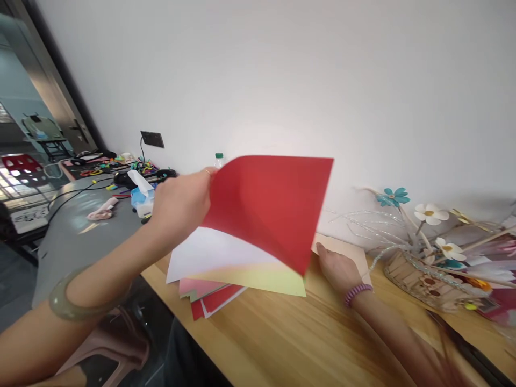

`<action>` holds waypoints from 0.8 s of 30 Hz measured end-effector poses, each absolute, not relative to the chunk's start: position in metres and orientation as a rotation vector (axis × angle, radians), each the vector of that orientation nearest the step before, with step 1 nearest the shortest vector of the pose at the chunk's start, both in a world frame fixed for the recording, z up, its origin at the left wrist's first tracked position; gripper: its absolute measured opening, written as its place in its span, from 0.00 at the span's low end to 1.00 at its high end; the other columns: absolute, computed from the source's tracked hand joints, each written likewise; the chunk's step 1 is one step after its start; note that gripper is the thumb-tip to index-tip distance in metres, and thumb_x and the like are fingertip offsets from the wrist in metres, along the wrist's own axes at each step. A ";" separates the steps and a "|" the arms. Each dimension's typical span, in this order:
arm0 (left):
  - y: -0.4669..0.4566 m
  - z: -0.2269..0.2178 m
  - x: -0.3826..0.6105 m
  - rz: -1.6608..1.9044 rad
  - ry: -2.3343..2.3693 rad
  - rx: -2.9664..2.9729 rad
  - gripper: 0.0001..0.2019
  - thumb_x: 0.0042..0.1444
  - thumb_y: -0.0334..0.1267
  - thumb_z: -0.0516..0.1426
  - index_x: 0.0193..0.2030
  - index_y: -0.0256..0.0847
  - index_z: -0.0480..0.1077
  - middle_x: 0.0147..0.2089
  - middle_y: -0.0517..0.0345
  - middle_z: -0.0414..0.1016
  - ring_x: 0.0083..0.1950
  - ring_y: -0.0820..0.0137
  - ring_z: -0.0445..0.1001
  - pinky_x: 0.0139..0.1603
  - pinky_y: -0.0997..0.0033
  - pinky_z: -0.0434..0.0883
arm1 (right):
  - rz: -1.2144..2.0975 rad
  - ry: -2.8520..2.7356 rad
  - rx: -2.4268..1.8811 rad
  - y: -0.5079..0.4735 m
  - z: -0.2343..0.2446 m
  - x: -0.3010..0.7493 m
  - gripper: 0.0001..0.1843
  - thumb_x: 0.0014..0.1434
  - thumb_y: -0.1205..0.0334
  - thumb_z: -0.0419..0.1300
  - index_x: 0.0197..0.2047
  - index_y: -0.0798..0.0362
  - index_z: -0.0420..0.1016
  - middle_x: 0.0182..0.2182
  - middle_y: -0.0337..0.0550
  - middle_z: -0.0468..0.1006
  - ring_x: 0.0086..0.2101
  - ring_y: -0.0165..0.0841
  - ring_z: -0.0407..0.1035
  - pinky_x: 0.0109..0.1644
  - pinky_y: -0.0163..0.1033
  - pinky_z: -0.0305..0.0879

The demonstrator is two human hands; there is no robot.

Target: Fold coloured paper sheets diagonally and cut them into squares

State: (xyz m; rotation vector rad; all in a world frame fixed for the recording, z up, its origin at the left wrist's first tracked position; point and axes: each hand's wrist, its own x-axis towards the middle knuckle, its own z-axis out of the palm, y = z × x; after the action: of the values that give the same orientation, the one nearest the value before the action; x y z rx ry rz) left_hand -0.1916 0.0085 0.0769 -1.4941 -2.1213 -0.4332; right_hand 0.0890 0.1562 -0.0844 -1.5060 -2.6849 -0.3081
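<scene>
My left hand is closed on the left edge of a red sheet of paper, raised and curling above the table. Beneath it lie a white and yellow sheet and a small stack of pink and red papers. My right hand rests on a beige sheet by the wall, fingers stretched forward; the underside of that hand is hidden. A purple band circles the right wrist, a pale green bangle the left forearm.
A woven basket of artificial flowers stands on the wooden table at right, with a long dark object before it. A bottle with a green cap is behind the red paper. The grey table holds a tissue pack and clutter.
</scene>
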 end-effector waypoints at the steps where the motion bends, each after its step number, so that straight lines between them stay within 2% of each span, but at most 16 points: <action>1: 0.010 0.080 -0.193 -0.417 -2.119 -1.403 0.21 0.65 0.34 0.39 0.60 0.37 0.61 0.36 0.51 0.76 0.40 0.54 0.76 0.38 0.54 0.70 | -0.286 -2.645 -1.558 0.155 -0.082 0.090 0.18 0.61 0.56 0.56 0.52 0.54 0.66 0.48 0.46 0.70 0.42 0.36 0.69 0.43 0.47 0.68; 4: 0.013 0.058 -0.193 -0.400 -1.964 -1.419 0.23 0.64 0.28 0.37 0.63 0.34 0.55 0.51 0.42 0.72 0.50 0.52 0.72 0.42 0.57 0.70 | -0.236 -2.516 -1.662 0.153 -0.071 0.088 0.18 0.61 0.56 0.56 0.52 0.54 0.65 0.47 0.46 0.70 0.40 0.35 0.69 0.41 0.46 0.69; 6: 0.016 0.023 -0.191 -0.241 -1.848 -1.700 0.23 0.61 0.22 0.39 0.62 0.32 0.57 0.58 0.37 0.66 0.57 0.53 0.67 0.49 0.57 0.68 | -0.213 -2.449 -1.659 0.153 -0.064 0.083 0.18 0.61 0.56 0.56 0.52 0.54 0.65 0.46 0.45 0.71 0.39 0.34 0.70 0.40 0.45 0.69; 8: 0.021 -0.017 -0.189 -0.014 -1.773 -1.956 0.23 0.58 0.18 0.42 0.59 0.28 0.60 0.59 0.33 0.64 0.58 0.52 0.66 0.50 0.55 0.67 | -0.202 -2.416 -1.592 0.154 -0.058 0.073 0.18 0.61 0.56 0.56 0.52 0.54 0.66 0.46 0.45 0.71 0.39 0.34 0.70 0.40 0.45 0.69; 10: 0.026 -0.051 -0.187 0.056 -1.726 -2.087 0.21 0.56 0.18 0.46 0.55 0.31 0.64 0.54 0.37 0.69 0.53 0.55 0.71 0.43 0.62 0.70 | -0.203 -2.431 -1.457 0.155 -0.054 0.058 0.18 0.61 0.56 0.56 0.52 0.53 0.66 0.46 0.46 0.71 0.40 0.35 0.69 0.40 0.46 0.69; 12: 0.030 -0.073 -0.185 0.077 -1.675 -2.172 0.18 0.56 0.20 0.49 0.52 0.33 0.66 0.51 0.40 0.72 0.50 0.58 0.72 0.42 0.64 0.70 | -0.212 -2.484 -1.272 0.158 -0.054 0.038 0.17 0.61 0.56 0.56 0.52 0.52 0.66 0.48 0.46 0.70 0.42 0.35 0.69 0.43 0.47 0.68; 16: 0.035 -0.079 -0.183 0.060 -1.603 -2.262 0.10 0.61 0.32 0.52 0.48 0.31 0.66 0.42 0.41 0.73 0.46 0.57 0.72 0.41 0.63 0.69 | -0.221 -2.628 -0.902 0.164 -0.057 -0.003 0.18 0.61 0.56 0.56 0.52 0.52 0.66 0.51 0.47 0.68 0.45 0.37 0.67 0.46 0.50 0.67; 19: 0.036 -0.069 -0.181 0.010 -1.562 -2.315 0.16 0.59 0.44 0.55 0.47 0.33 0.65 0.43 0.43 0.70 0.48 0.56 0.69 0.46 0.59 0.66 | -0.212 -2.694 -0.724 0.165 -0.057 -0.014 0.19 0.60 0.55 0.57 0.53 0.53 0.65 0.51 0.47 0.68 0.45 0.38 0.67 0.46 0.51 0.66; 21: 0.037 -0.063 -0.178 -0.033 -1.554 -2.342 0.19 0.57 0.45 0.57 0.49 0.34 0.63 0.47 0.42 0.68 0.53 0.54 0.66 0.51 0.57 0.64 | -0.201 -2.696 -0.672 0.161 -0.056 -0.005 0.19 0.60 0.55 0.57 0.53 0.53 0.65 0.51 0.47 0.68 0.46 0.38 0.67 0.46 0.51 0.66; 24: 0.043 -0.061 -0.175 -0.106 -1.597 -2.371 0.16 0.59 0.37 0.55 0.52 0.36 0.62 0.57 0.41 0.63 0.58 0.55 0.61 0.54 0.57 0.61 | -0.199 -2.661 -0.699 0.148 -0.056 0.023 0.17 0.61 0.56 0.56 0.52 0.53 0.66 0.49 0.46 0.69 0.43 0.36 0.68 0.44 0.48 0.68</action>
State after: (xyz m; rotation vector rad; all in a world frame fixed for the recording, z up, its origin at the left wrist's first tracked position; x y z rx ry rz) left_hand -0.1745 0.0426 -0.0606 -2.3713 -1.5968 -0.1064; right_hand 0.0230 0.1476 -0.0561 -0.6992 -2.6607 -0.1985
